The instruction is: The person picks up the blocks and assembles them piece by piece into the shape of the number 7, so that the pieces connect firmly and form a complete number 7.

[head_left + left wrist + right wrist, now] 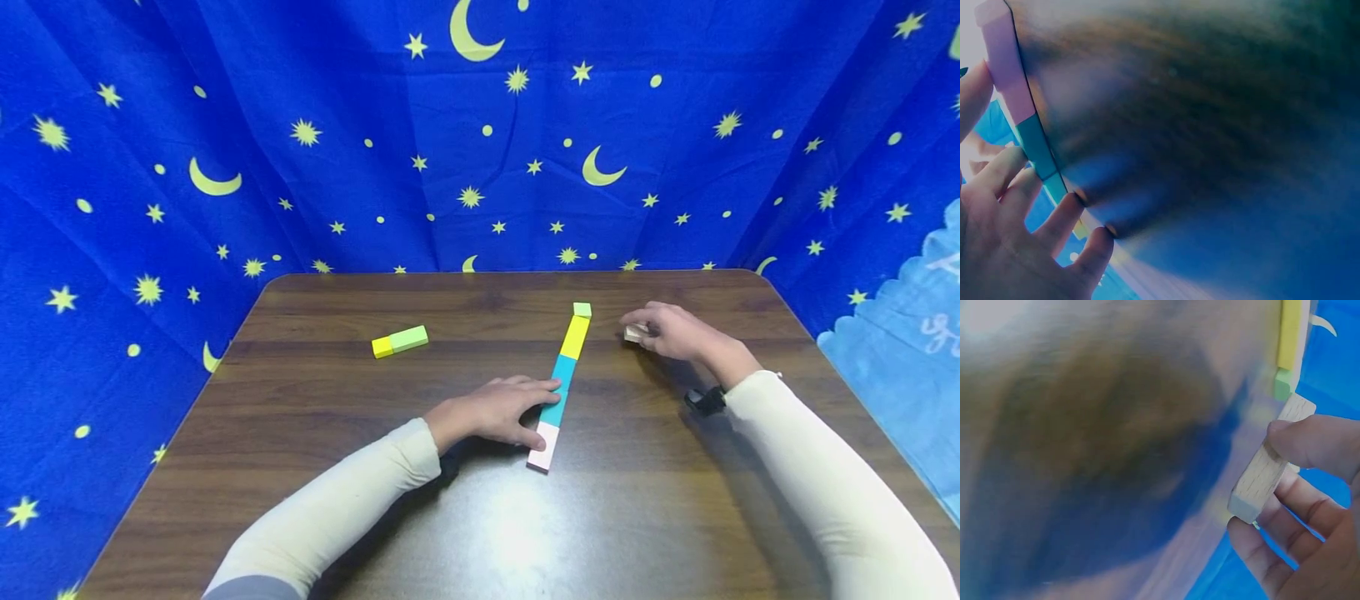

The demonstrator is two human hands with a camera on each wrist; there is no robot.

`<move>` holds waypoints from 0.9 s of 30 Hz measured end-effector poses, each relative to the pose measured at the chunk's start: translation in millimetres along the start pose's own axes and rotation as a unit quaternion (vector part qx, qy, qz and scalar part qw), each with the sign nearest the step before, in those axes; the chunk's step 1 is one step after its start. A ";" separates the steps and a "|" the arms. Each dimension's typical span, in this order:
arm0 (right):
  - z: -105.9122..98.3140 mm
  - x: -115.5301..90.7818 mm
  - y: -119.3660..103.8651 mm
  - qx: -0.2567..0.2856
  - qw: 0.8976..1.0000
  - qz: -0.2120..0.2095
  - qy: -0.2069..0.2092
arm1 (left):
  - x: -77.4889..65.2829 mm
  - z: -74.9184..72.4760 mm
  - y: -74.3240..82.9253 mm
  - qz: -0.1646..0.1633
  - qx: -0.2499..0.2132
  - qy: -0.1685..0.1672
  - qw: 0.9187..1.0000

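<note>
A row of coloured blocks runs away from me on the table: a pink block (543, 447) nearest, teal blocks (559, 382), a yellow block (575, 337) and a small green block (582, 310) at the far end. My left hand (504, 410) rests against the row's left side, fingers spread and touching the teal and pink parts. In the left wrist view the thumb lies along the pink block. To the right of the row, my right hand (672, 332) pinches a plain wooden block (1266, 469) between thumb and fingers; the right wrist view shows its bare grain.
At the left back of the brown wooden table (315, 400) lie a small yellow block (382, 347) and a light green block (409, 337), end to end. A blue curtain (337, 108) with moons and stars hangs behind the table and along its sides.
</note>
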State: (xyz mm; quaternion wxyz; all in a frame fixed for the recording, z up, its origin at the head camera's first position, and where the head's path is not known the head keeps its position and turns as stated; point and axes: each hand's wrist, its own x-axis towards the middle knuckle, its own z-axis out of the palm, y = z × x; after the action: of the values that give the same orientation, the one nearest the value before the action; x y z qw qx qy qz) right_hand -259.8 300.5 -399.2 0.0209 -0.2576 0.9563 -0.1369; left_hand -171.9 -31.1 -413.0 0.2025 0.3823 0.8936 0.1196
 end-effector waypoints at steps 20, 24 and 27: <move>-16.0 54.0 -15.6 0.050 0.997 0.054 -0.016 | 1.5 0.9 -3.4 -0.001 -0.007 -0.008 1.000; -19.4 64.2 -18.1 0.090 0.993 0.073 -0.017 | 1.5 0.4 -3.3 -0.001 -0.010 -0.008 1.000; -20.2 73.1 -23.3 0.112 0.991 0.075 -0.022 | 1.9 0.0 -2.9 -0.001 -0.014 -0.010 1.000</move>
State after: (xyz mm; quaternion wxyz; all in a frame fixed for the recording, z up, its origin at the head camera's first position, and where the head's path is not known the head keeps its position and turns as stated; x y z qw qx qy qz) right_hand -314.1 249.8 -371.2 0.0803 -0.1844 0.9509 -0.2352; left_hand -174.9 -31.7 -414.6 0.2168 0.3794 0.8903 0.1278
